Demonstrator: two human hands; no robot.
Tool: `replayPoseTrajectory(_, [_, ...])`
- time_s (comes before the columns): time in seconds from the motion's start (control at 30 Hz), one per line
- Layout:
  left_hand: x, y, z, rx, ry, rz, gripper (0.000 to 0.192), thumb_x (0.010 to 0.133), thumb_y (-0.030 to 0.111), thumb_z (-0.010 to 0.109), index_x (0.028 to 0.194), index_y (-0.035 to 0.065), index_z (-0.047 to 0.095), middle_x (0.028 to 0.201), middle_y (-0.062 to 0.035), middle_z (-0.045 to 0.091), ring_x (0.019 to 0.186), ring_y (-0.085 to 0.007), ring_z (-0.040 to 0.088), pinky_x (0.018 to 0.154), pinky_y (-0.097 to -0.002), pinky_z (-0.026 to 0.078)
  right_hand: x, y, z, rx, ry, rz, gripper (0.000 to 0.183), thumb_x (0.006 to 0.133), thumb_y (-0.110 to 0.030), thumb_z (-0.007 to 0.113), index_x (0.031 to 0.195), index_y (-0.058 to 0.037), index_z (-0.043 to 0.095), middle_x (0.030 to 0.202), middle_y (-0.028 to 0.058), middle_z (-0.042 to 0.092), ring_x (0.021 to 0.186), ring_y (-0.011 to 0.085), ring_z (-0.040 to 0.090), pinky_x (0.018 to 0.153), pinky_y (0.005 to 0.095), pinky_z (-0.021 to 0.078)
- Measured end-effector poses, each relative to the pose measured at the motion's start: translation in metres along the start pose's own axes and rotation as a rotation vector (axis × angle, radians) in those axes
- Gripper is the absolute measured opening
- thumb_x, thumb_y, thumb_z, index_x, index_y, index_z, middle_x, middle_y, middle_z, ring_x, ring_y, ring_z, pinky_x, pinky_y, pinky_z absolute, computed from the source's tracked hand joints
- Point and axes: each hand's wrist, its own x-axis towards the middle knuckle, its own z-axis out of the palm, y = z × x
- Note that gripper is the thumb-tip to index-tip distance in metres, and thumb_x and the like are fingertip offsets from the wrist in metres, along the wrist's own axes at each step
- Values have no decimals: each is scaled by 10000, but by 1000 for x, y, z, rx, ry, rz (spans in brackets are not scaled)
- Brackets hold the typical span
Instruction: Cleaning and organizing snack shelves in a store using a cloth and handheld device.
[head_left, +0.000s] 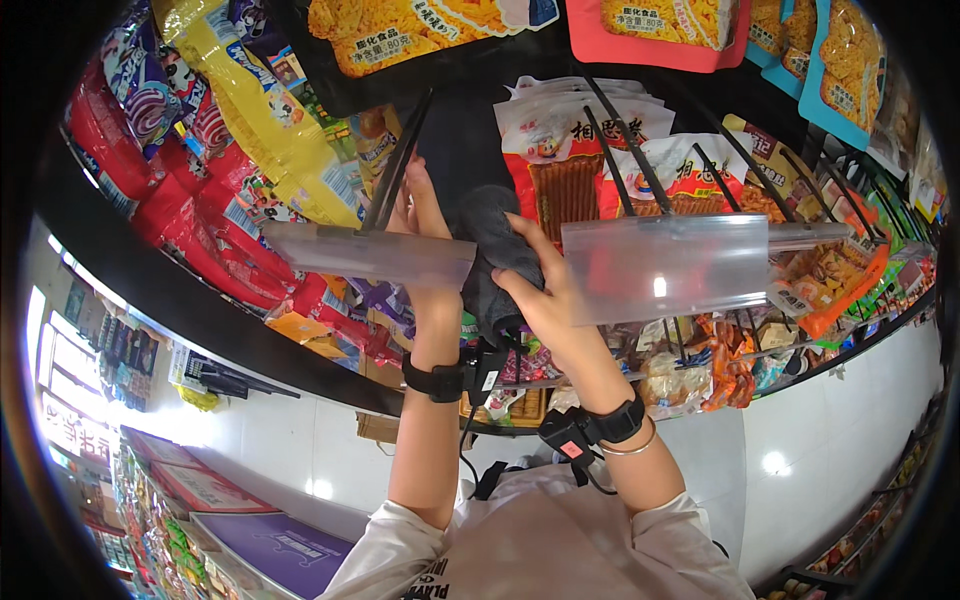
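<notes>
My right hand (544, 289) grips a dark grey cloth (495, 255), fingers and thumb pressed on its side. My left hand (427, 217) is raised beside a black shelf hook (397, 165), partly behind a clear plastic label holder (375, 255); its fingers point up and whether they hold anything is hidden. Right of the cloth a wider clear label holder (664, 266) spans the hooks. Behind it hang red-and-white snack packets (566, 172) with brown sticks inside.
Yellow snack bags (277, 112) and red candy bags (180, 210) fill the left. Black metal hooks (622, 142) jut out at the right. Crisp bags (660, 34) hang above. An orange packet (847, 270) and other goods lie at the lower right.
</notes>
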Motion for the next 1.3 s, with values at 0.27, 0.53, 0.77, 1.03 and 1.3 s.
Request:
replayPoseTrajectory(0.27, [-9,2,-10,103,-43,-62,451,996,320,526,1302,-10,535,1323,-165,550,1213,-219,531,1001,-347,420,-4,10,1,79,38,-5,519,829,-72,616,1331,-43,491,1167,101,604,1078,162,568,955,287,426])
replayPoseTrajectory(0.53, [-66,-3,-26,9,-248,-299,563,995,261,511,1471,30,318,1466,-148,393,1336,-233,390,1102,-336,284,-23,-2,-2,57,91,-22,574,855,-137,615,1367,-35,377,1220,125,526,1140,193,505,988,301,386])
replayPoseTrajectory(0.77, [-109,28,-29,-318,82,-670,487,904,149,521,1370,57,412,1277,-100,518,1131,-198,536,934,-321,463,-16,-17,-30,-200,-290,-175,333,981,-244,457,996,52,609,968,106,631,937,236,591,919,313,425])
replayPoseTrajectory(1.03, [-145,41,-64,-335,73,-644,492,853,53,514,1338,1,443,1299,-101,488,1172,-193,482,1048,-310,325,120,-28,16,952,-348,345,571,895,-548,582,1097,-14,554,1045,101,606,1010,224,594,772,312,471])
replayPoseTrajectory(1.3, [-160,64,-92,-178,-130,-624,536,786,21,554,1312,-20,462,1285,-114,519,1198,-201,487,1059,-324,327,163,-23,55,1325,-324,346,209,905,-232,621,816,-64,533,729,23,539,526,82,383,458,222,284])
